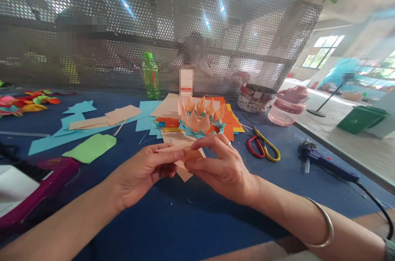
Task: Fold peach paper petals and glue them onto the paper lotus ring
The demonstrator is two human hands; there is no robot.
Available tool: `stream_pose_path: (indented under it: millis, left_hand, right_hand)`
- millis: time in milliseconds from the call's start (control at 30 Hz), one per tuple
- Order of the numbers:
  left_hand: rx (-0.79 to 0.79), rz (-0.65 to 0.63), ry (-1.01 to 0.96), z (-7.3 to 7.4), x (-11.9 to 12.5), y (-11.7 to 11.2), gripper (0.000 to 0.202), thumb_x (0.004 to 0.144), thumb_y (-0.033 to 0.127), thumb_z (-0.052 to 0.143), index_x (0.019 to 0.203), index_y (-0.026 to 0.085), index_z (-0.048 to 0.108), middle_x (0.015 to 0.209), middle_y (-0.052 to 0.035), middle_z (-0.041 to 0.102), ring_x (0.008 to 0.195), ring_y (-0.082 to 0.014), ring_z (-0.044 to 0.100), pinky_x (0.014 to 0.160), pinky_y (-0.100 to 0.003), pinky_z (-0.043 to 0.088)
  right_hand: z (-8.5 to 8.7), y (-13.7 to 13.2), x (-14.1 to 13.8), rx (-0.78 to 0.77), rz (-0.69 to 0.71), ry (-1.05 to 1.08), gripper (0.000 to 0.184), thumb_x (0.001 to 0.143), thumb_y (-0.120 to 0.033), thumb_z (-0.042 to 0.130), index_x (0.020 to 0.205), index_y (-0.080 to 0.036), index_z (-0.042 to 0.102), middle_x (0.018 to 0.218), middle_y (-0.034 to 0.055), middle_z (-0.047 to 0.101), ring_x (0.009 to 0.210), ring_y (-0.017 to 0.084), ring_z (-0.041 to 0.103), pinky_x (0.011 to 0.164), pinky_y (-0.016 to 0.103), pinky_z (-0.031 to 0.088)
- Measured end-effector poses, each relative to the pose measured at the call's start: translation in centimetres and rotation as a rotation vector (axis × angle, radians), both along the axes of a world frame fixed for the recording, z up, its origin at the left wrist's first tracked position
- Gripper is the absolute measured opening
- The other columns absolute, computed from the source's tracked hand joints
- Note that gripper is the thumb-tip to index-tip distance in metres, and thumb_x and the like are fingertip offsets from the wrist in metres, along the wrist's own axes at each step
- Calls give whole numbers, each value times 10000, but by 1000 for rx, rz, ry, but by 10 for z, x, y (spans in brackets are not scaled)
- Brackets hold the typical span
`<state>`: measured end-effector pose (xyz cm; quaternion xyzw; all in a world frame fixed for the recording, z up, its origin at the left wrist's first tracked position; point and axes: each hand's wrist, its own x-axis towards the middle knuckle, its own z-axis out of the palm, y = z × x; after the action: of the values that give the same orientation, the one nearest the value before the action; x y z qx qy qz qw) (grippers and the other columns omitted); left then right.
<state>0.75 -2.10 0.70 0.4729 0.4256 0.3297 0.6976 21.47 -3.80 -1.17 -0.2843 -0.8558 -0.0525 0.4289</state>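
My left hand [145, 170] and my right hand [220, 168] meet above the blue table [173, 220], both pinching a small peach-orange paper piece [189, 155] between fingertips. The right hand wears a ring, and a silver bangle sits on that wrist. Just beyond the hands stands a folded paper flower [202, 119] with orange pointed petals and teal lower points, resting on a stack of orange, yellow and peach sheets [230, 123]. A loose peach sheet [182, 172] lies under the hands.
Red-and-yellow scissors [262, 148] and a blue glue gun [324, 162] with a cord lie to the right. A woven basket [256, 98], pink container [286, 107] and green bottle [150, 74] stand at the back by a perforated metal screen. Teal, peach and green paper scraps [89, 129] lie left.
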Motion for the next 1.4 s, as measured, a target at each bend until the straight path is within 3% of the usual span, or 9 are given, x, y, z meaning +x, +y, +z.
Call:
stream_pose_path:
  millis: [100, 233, 500, 700, 833, 1167, 1400]
  left_hand:
    - [33, -31, 11, 0, 3, -1, 315, 759, 351, 754, 1045, 220, 763, 1063, -78, 722, 888, -180, 592, 738, -250, 471]
    - [89, -61, 18, -2, 6, -3, 259, 788, 358, 722, 986, 203, 783, 1066, -94, 739, 972, -240, 622, 845, -332, 487]
    - [158, -42, 76, -4, 6, -5, 252, 735, 398, 765, 889, 201, 804, 926, -87, 773, 888, -243, 655, 796, -343, 512]
    - [152, -11, 60, -1, 7, -7, 297, 747, 401, 758, 991, 235, 784, 1051, -78, 765, 976, -252, 652, 827, -331, 498]
    - [151, 16, 47, 0, 7, -9, 300, 728, 395, 773, 979, 231, 787, 1028, -78, 771, 1026, -273, 645, 865, -350, 495]
    - [168, -34, 70, -2, 7, -5, 246, 724, 369, 778, 914, 215, 802, 991, -80, 781, 916, -227, 670, 789, -287, 516]
    - [120, -15, 21, 0, 7, -8, 270, 749, 381, 760, 969, 227, 790, 996, -71, 779, 919, -229, 676, 818, -309, 526]
  right_hand:
    - [-1, 1, -1, -1, 10, 11, 116, 891, -219, 627, 855, -237, 736, 1069, 60, 627, 949, 158, 579, 857, 339, 512]
    - [-2, 1, -2, -48, 21, 30, 112, 891, -232, 631, 847, -219, 733, 1060, 65, 632, 939, 158, 588, 863, 349, 513]
    - [0, 0, -2, -98, -9, 89, 103, 860, -267, 672, 777, -220, 713, 999, 51, 616, 908, 159, 574, 844, 348, 510]
    - [1, -1, -4, -137, -13, 135, 88, 860, -281, 676, 832, -199, 691, 950, 54, 593, 889, 151, 613, 853, 349, 512]
    - [1, 0, -2, -120, -20, 128, 85, 848, -289, 690, 810, -213, 692, 939, 41, 592, 871, 148, 604, 835, 341, 504]
    - [1, -1, -4, -192, -69, 147, 121, 802, -306, 736, 751, -202, 701, 923, 40, 566, 844, 147, 581, 809, 327, 501]
    - [2, -3, -3, 2, -38, 69, 93, 891, -234, 635, 917, -245, 724, 943, 39, 550, 894, 141, 565, 845, 317, 487]
